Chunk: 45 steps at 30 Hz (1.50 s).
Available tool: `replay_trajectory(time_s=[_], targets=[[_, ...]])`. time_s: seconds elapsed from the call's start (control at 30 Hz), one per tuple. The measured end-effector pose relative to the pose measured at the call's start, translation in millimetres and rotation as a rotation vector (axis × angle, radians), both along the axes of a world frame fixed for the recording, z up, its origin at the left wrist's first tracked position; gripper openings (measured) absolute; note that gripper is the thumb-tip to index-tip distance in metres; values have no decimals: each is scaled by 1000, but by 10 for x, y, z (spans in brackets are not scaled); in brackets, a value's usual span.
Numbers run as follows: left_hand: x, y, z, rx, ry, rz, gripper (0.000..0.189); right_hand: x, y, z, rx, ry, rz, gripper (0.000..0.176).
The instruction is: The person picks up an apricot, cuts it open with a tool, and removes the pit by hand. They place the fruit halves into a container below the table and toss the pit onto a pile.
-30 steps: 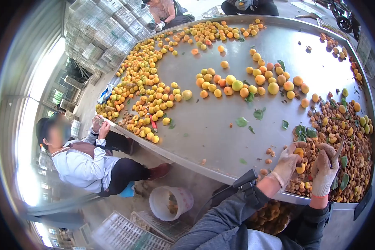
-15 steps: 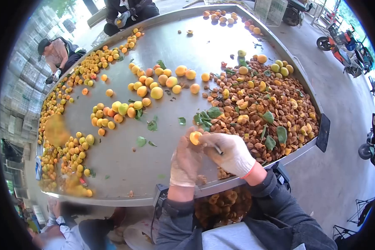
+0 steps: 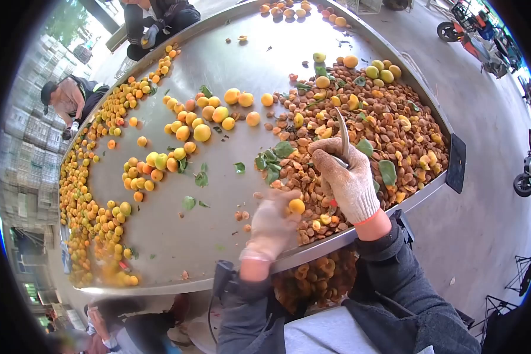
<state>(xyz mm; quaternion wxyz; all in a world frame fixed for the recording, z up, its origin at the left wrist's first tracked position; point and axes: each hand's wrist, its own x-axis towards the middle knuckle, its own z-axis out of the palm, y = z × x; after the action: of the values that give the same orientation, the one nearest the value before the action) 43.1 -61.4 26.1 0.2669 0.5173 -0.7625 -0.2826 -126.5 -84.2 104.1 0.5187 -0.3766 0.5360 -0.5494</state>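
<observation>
My right hand [image 3: 349, 180], in a whitish knit glove stained brown, is closed around a small knife. The knife's curved blade [image 3: 343, 133] points up and away over the pit pile. My gloved left hand [image 3: 271, 224] is smeared by motion low over the metal table, left of the pile. An orange apricot [image 3: 297, 206] shows right at its fingertips; I cannot tell whether they grip it. Apricot pits [image 3: 383, 133] lie heaped beneath and beyond my right hand, mixed with pulp scraps and green leaves. Below the table edge, apricot halves [image 3: 318, 283] fill a container between my forearms.
The metal table [image 3: 165, 236] has a raised rim. Whole apricots [image 3: 202, 133] lie mid-table, with more [image 3: 91, 206] along the left side. Loose leaves [image 3: 201, 179] are scattered nearby. Other people [image 3: 71, 100] sit along the far left and near left edges. Scooters stand at right.
My hands have parted: the right has moved up over the pits with the knife raised, the left down toward the near edge. The cut apricot is no longer visible between them. The view has shifted slightly.
</observation>
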Motion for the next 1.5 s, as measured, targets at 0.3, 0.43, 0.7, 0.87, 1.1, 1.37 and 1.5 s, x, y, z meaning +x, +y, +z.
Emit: replay_trajectory(time_s=[0.3,0.43,0.7,0.87,1.1,1.37,1.5], targets=[[-4,-40,37,-16,-288,246,24,-105,-1,32,-22,3,0,15],[331,37,242,274,340,492,30,-57,-29,17,-92,28,-14,10],[496,676,611,490,452,-29,51,110,-87,-128,-13,82,77,17],[1510,301,33,11,138,516,55,-16,-196,-273,6,-97,210,25],[2560,-967,-268,27,777,977,44,132,-173,-666,417,-776,153,26],[2615,-1439,-386,88,-640,889,37,253,-92,-321,231,-494,166,33],[2583,-1307,-328,204,-337,810,40,237,-84,-222,282,-372,197,24]])
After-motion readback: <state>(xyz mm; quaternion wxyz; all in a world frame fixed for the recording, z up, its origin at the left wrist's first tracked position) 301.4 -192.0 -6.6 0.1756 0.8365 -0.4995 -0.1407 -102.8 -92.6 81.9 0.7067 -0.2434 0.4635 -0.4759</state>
